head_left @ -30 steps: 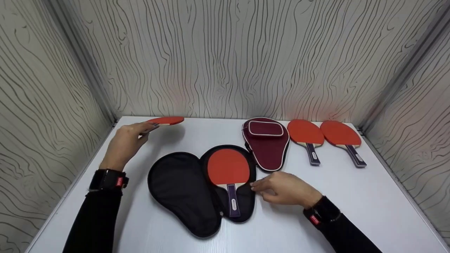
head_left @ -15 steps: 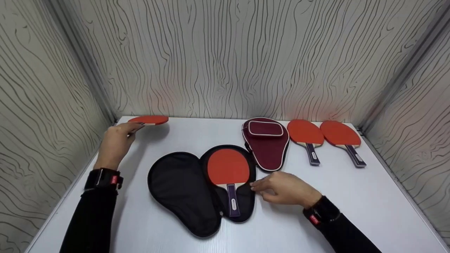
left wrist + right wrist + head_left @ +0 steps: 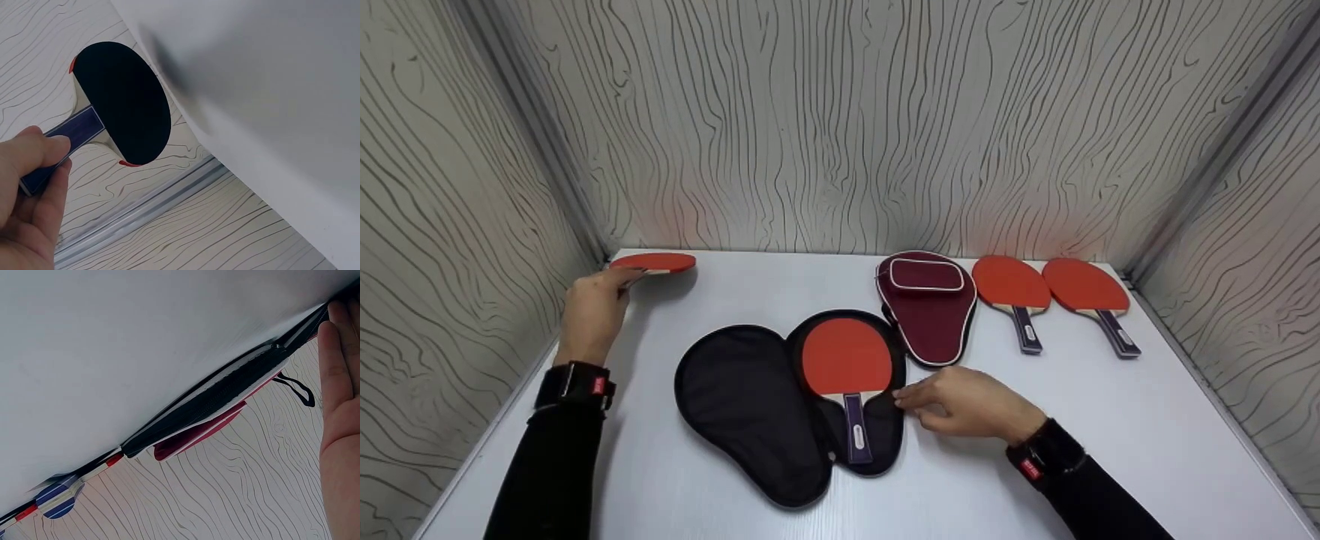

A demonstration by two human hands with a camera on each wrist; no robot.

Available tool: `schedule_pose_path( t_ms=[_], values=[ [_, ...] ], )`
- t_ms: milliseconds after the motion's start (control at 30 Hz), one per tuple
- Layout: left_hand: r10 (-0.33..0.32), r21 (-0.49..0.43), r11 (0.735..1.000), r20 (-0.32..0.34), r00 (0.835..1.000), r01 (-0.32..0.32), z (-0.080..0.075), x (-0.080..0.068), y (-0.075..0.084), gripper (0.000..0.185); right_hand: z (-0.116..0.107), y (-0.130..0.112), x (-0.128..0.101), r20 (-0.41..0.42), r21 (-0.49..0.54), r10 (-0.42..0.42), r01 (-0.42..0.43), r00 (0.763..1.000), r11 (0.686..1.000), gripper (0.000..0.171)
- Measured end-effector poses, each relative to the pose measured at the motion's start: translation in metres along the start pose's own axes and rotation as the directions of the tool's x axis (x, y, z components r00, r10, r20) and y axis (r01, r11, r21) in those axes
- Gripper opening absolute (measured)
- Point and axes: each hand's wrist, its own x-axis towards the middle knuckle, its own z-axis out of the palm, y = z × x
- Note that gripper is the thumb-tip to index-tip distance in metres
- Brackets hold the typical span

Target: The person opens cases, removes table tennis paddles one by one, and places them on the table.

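Observation:
At the far left of the table in the head view, my left hand [image 3: 592, 309] grips a table tennis paddle [image 3: 664, 261] by its handle. The blade is held nearly flat above the tabletop, red side up. From the left wrist, its black underside [image 3: 121, 107] and blue handle [image 3: 81, 126] show, thumb on the handle. An unzipped black paddle case [image 3: 746, 412] lies spread open near the middle. Its right half holds another red paddle [image 3: 847, 356], handle toward me. My right hand [image 3: 971, 405] touches that half's right rim with its fingertips, the fingers fairly straight in the right wrist view.
A closed dark red paddle case [image 3: 934, 319] with white piping lies against the open case's upper right. Two more red paddles [image 3: 1012, 281] lie side by side at the back right. Patterned panels [image 3: 840, 127] wall the white table [image 3: 1110, 420] at the back and sides.
My left hand has carried its paddle leftward along the back of the table and slightly lower toward the surface. The right hand and both cases have stayed in place.

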Motion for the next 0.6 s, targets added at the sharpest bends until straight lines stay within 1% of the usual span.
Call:
schedule_pose_path(
  t_ms=[33, 133, 400, 500, 600],
  values=[
    [-0.016, 0.004, 1.000, 0.000, 1.000, 0.016, 0.000, -0.001, -0.001, 0.038, 0.000, 0.000, 0.000, 0.000, 0.000, 0.002, -0.002, 1.000, 1.000, 0.033],
    [-0.035, 0.019, 0.999, -0.005, 0.999, 0.036, 0.000, -0.001, -0.005, 0.039, 0.000, 0.000, 0.000, 0.005, -0.008, 0.005, -0.005, 1.000, 1.000, 0.033],
    [-0.040, 0.018, 0.999, -0.044, 0.998, 0.041, 0.003, -0.005, -0.014, 0.039, -0.001, 0.000, 0.000, 0.006, -0.005, 0.005, -0.005, 1.000, 1.000, 0.034],
    [-0.046, 0.039, 0.998, -0.038, 0.998, 0.048, 0.004, -0.007, -0.016, 0.038, 0.000, 0.000, 0.000, 0.005, -0.007, 0.005, -0.005, 1.000, 1.000, 0.034],
    [-0.044, 0.075, 0.996, -0.018, 0.999, 0.045, 0.003, -0.006, -0.018, 0.038, 0.000, 0.000, 0.000, 0.004, -0.010, 0.005, -0.005, 1.000, 1.000, 0.034]
  ],
)
